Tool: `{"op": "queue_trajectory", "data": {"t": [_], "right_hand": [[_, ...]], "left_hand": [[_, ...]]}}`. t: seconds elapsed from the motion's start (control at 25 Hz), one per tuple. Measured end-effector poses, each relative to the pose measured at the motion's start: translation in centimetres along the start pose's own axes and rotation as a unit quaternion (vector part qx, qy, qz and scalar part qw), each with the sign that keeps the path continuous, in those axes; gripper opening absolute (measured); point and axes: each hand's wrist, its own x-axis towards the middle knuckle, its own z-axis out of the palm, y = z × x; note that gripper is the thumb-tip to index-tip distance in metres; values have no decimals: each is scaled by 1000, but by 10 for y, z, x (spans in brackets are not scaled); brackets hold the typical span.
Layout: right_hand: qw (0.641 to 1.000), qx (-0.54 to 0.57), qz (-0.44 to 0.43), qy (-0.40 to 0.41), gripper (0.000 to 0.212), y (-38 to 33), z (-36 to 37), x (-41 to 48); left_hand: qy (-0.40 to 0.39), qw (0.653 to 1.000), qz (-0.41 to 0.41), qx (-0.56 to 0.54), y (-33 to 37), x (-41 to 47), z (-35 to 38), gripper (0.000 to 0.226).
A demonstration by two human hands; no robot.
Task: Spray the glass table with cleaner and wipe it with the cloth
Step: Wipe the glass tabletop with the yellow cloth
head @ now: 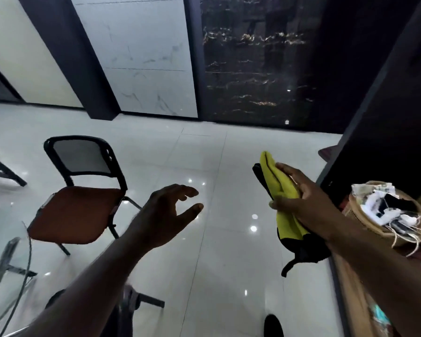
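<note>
My right hand (299, 198) grips a yellow cloth with black edging (277, 188), held up over the floor at the right; its lower end (301, 251) hangs down below my wrist. My left hand (170, 210) hovers in mid-air at centre, fingers spread and curved, holding nothing. The glass table (7, 251) shows only as a curved clear edge at the lower left, with metal legs visible through it. No spray bottle is in view.
A chair with a brown seat and black mesh back (78, 190) stands left of centre beside the glass table. A woven basket of cords and white items (394, 215) sits on a surface at the right. Glossy white floor tiles (229, 276) lie below.
</note>
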Motion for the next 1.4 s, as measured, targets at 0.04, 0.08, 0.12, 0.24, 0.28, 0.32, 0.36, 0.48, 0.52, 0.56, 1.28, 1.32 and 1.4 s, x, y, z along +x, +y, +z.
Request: {"op": "queue_trajectory", "data": {"t": [0.04, 0.08, 0.12, 0.24, 0.28, 0.32, 0.36, 0.48, 0.52, 0.56, 1.28, 1.32, 1.4], "right_hand": [[1000, -8, -12, -20, 96, -2, 5, 32], [998, -15, -26, -47, 96, -3, 11, 64], [996, -17, -41, -77, 95, -4, 18, 96], [984, -26, -59, -167, 95, -21, 44, 187], [980, -28, -66, -188, 95, -26, 54, 209], [974, -30, -71, -214, 94, -31, 68, 229], [964, -34, -80, -251, 94, -37, 86, 252], [922, -59, -116, -366, 92, -59, 158, 297], [907, -66, -123, -398, 91, -66, 186, 307], [892, -73, -130, -426, 90, -71, 215, 316], [614, -198, -251, -722, 87, -161, 659, 373], [604, -200, -256, -728, 86, -159, 681, 374], [567, -215, -264, -751, 84, -166, 727, 375]], "left_hand": [[10, 1000, -12, 10, -7, 17, 3, 31], [17, 999, -30, 16, -15, 31, 5, 31], [24, 998, -53, 19, -26, 43, 6, 32], [43, 990, -125, 42, -51, 72, -3, 35], [45, 987, -143, 57, -56, 77, -7, 35], [55, 984, -156, 70, -60, 79, -12, 35], [77, 977, -183, 72, -67, 81, -17, 34], [160, 939, -302, 41, -90, 70, -28, 40], [182, 922, -340, 33, -101, 61, -30, 42], [198, 907, -370, 27, -115, 53, -33, 43], [476, 606, -636, -26, -303, -36, -105, 21], [479, 590, -649, -26, -312, -35, -103, 21], [487, 548, -679, -35, -335, -30, -102, 20]]}}
